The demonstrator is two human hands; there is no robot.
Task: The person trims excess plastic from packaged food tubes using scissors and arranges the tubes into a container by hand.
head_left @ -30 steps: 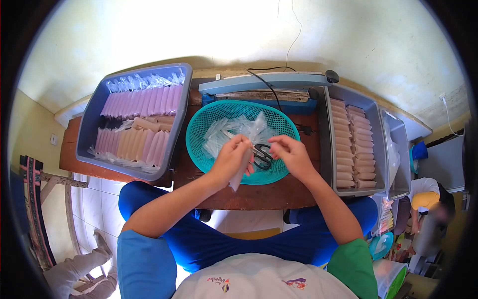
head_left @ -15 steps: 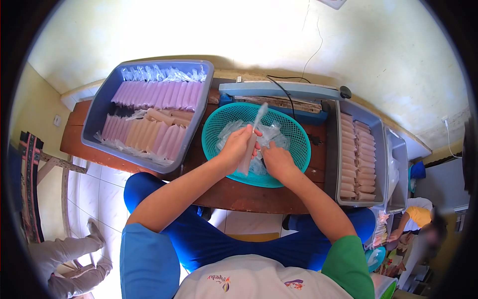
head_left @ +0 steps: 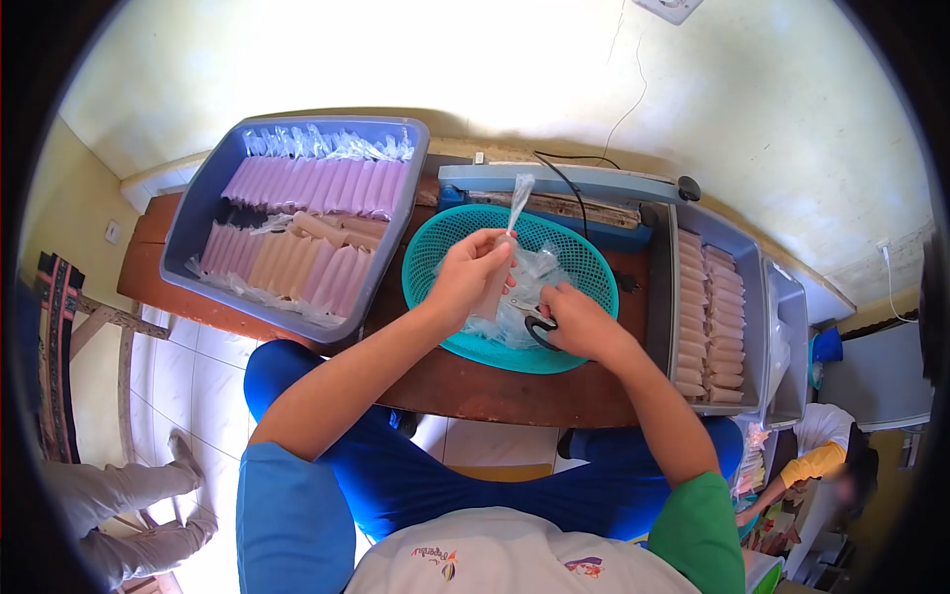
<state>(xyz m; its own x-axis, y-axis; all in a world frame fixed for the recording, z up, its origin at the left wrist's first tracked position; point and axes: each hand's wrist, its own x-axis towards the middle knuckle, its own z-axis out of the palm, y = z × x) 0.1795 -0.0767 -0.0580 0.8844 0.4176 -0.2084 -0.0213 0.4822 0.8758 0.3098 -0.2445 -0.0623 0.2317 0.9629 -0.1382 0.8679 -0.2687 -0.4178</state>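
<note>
My left hand (head_left: 472, 274) is closed round a filled plastic tube (head_left: 494, 289), held tilted over the turquoise basket (head_left: 416, 259). The twisted clear end of the tube (head_left: 521, 193) sticks up above my fingers. Black-handled scissors (head_left: 540, 331) are gripped in my right hand (head_left: 576, 319), with the blades pointing left over the basket. Clear plastic scraps (head_left: 510, 327) lie in the basket beneath both hands.
A grey tub (head_left: 416, 168) of pink and tan tubes stands at the left. Behind the basket lies a blue sealer (head_left: 564, 179). Another grey tub (head_left: 752, 259) holds tan tubes at the right. A person (head_left: 821, 450) is at the far right; another's legs (head_left: 129, 485) show at left.
My left hand has lifted the tube from low beside the basket and turned its twisted end up. My right hand reached into the basket and now holds the scissors that lay there.
</note>
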